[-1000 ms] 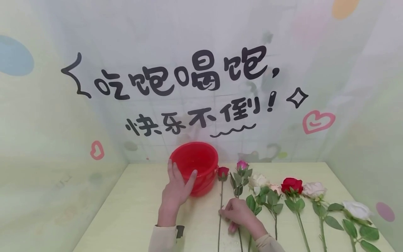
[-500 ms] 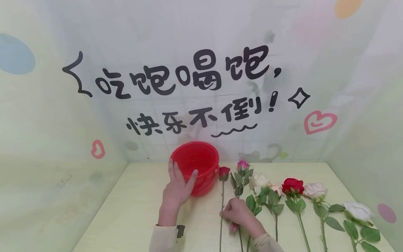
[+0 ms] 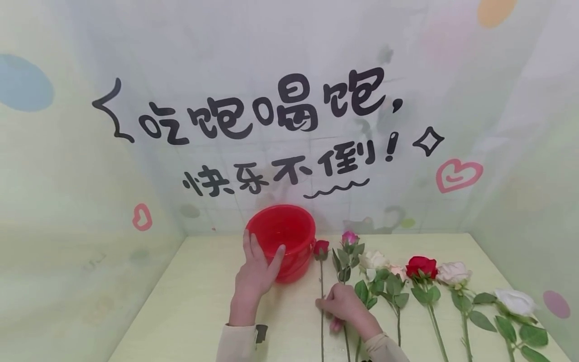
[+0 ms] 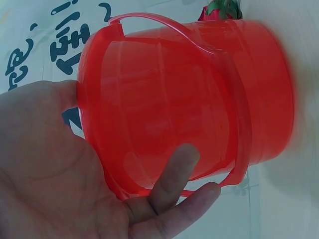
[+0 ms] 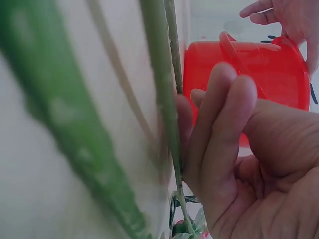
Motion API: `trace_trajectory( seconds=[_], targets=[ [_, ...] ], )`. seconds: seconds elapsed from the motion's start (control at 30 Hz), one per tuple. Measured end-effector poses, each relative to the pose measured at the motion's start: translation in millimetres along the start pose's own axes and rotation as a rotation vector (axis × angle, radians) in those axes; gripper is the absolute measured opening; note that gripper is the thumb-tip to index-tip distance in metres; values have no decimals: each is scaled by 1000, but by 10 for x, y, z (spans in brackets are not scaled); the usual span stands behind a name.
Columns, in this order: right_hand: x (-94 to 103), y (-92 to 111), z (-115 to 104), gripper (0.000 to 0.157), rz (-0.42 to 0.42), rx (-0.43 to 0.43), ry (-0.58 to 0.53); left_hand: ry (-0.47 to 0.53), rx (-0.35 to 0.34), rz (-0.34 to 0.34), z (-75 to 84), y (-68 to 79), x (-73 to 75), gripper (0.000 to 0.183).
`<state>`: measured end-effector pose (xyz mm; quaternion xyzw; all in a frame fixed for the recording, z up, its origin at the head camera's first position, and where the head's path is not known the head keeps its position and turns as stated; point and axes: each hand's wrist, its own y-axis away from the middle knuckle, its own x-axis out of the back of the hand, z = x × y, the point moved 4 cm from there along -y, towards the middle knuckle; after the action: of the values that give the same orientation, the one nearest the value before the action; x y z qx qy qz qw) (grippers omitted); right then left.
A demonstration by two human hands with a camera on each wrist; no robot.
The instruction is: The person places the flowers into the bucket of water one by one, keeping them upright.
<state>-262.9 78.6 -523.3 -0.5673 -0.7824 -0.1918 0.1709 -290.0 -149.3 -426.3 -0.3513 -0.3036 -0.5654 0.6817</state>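
A red plastic bucket (image 3: 294,261) stands at the back middle of the table. My left hand (image 3: 255,276) rests against its left side with spread, fairly straight fingers; the left wrist view has the thumb at the rim and other fingers near the handle (image 4: 241,114). To the bucket's right lies a single red rose (image 3: 321,247) on a thin bare stem. My right hand (image 3: 346,304) pinches that stem between thumb and forefinger, partly hidden by its other fingers in the right wrist view. Underneath this hand runs the stem of a pink rose (image 3: 350,238).
Farther right lie a cream rose (image 3: 374,260), a peach one (image 3: 398,271), a fuller red one (image 3: 421,267), a pale pink one (image 3: 454,274) and a white one (image 3: 515,301), stems toward me. A printed wall sheet (image 3: 289,40) closes off the back.
The lower part of the red rose's stem has shifted slightly to the right at my right fingertips. My left hand and the bucket stay as they were.
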Motion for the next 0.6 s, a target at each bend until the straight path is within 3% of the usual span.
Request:
trace_trajectory(
  seconds=[0.33, 0.47, 0.6],
  targets=[
    [-23, 9, 15, 24, 114, 92, 62, -14, 12, -2, -27, 64, -27, 107],
    [4, -22, 38, 22, 91, 63, 31, -9, 3, 14, -8, 52, -12, 107],
    [79, -58, 68, 9, 57, 5, -46, 1, 3, 20, 12, 25, -1, 108]
  ],
)
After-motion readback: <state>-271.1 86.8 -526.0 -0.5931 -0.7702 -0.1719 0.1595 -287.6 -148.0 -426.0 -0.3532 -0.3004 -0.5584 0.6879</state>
